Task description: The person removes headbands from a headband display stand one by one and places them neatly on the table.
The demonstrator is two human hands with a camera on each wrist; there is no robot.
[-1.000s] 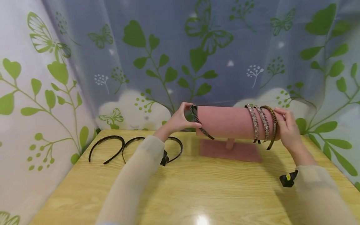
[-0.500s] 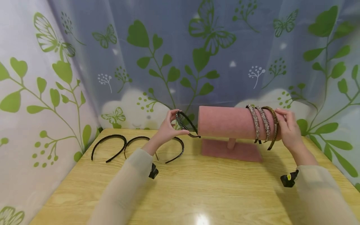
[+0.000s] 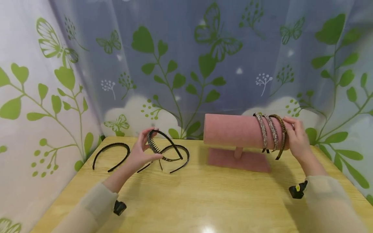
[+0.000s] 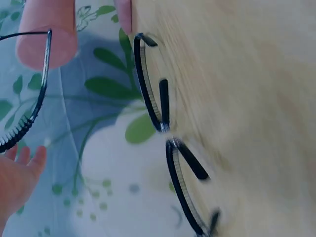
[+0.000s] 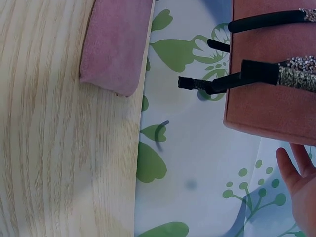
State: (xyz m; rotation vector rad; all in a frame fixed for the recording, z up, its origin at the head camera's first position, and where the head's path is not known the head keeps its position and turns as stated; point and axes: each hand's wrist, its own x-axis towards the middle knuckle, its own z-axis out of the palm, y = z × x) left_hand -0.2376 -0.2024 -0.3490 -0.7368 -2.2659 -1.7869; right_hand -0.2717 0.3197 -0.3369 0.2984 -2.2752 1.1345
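In the head view my left hand (image 3: 138,158) holds a dark toothed headband (image 3: 150,142) between thumb and fingers, raised over the table. The same headband (image 4: 42,94) hangs at the left edge of the left wrist view, by the left fingers (image 4: 37,160). My right hand (image 3: 298,137) grips the right end of a pink roll stand (image 3: 233,129). Two silver glittery headbands (image 3: 262,131) and a gold-brown one (image 3: 282,129) sit around the roll near that hand. Their black ends (image 5: 224,83) poke out below the roll in the right wrist view.
On the wooden table (image 3: 204,197) lie a black headband (image 3: 116,144) at the left and another headband (image 3: 188,157) right of the left hand. A third one (image 3: 145,167) is mostly hidden behind that hand. A leaf-patterned curtain (image 3: 175,64) hangs behind the table.
The left hand has drawn the dark headband off the roll's left end and carried it left, over the headbands on the table. The right hand stays at the roll's right end.
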